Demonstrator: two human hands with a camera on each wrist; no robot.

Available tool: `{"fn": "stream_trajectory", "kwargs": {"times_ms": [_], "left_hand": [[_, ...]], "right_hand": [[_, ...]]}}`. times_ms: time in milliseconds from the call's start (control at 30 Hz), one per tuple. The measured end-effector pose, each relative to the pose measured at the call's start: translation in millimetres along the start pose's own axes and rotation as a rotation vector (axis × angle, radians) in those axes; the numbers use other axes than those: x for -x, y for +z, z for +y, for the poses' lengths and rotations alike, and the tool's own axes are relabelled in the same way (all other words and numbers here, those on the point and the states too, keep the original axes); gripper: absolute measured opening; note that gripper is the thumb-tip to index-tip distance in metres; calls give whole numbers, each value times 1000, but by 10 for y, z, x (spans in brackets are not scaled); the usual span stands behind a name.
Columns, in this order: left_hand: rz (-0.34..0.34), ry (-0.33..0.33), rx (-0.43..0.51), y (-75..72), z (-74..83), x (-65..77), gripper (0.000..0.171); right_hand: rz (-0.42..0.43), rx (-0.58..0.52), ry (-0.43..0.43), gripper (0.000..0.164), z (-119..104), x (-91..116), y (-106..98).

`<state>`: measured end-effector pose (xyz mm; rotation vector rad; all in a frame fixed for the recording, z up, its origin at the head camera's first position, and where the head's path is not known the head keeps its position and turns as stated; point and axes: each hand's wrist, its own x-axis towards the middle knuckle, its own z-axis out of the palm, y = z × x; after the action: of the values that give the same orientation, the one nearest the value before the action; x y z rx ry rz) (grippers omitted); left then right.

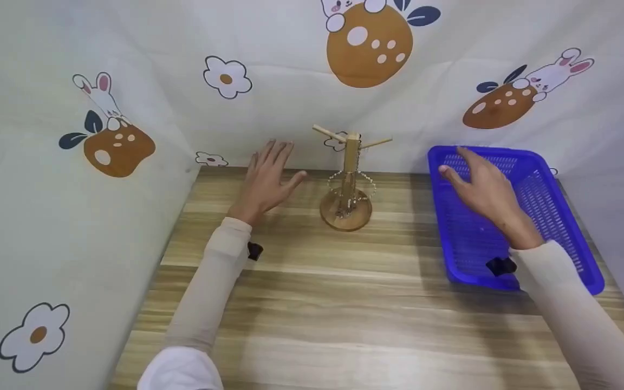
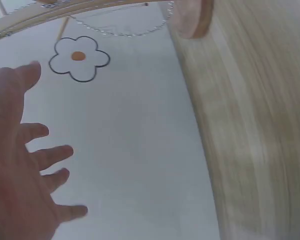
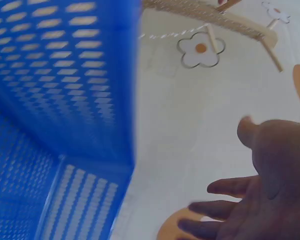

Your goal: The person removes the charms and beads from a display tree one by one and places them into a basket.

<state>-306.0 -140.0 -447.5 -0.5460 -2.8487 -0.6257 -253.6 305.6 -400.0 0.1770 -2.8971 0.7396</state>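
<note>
A wooden jewelry stand (image 1: 351,157) with a round base and side pegs stands at the back of the table. Chains and a beaded necklace (image 1: 372,184) hang from it. To its left is my left hand (image 1: 267,181), fingers spread and holding nothing; the left wrist view shows the palm (image 2: 20,190) facing the stand's side. My right hand (image 1: 482,187) hovers over the blue plastic basket (image 1: 442,216), its thumb and fingers apart and nothing between them. In the right wrist view the basket's slotted wall (image 3: 90,75) rises beside that hand.
The wood-grain table (image 1: 312,303) is walled at back and sides by a pale cloth (image 1: 279,32) printed with rabbits, flowers and orange fruit. The basket takes up the table's right side. A small black piece (image 1: 255,251) sits at the left cuff, another (image 1: 500,266) at the right.
</note>
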Motion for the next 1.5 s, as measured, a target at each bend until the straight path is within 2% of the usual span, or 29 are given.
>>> {"fn": "stream_trajectory", "kwargs": {"times_ms": [100,233,400,500,700,900,1200,1500], "left_hand": [[79,30,82,-53,72,-25,67],[207,65,303,-127,212,-86,47],[315,108,600,-212,382,-189,34],[337,105,696,-253,463,-245,34],[345,86,815,-297,559,-322,35],[324,96,931,-288,623,-372,35],[320,57,968,-272,666,-406,27],[341,62,1016,-256,690,-440,22]], "right_hand": [[73,-100,-29,62,-166,-33,33],[153,-211,-111,31,-405,-105,102],[173,-279,-148,18,-685,-207,202],[159,-304,-155,16,-828,-263,280],[125,-353,-158,16,-1076,-334,483],[81,-468,-125,20,-1210,-378,691],[136,-554,-57,21,-1267,-423,883],[191,-655,-4,18,-1342,-437,979]]}}
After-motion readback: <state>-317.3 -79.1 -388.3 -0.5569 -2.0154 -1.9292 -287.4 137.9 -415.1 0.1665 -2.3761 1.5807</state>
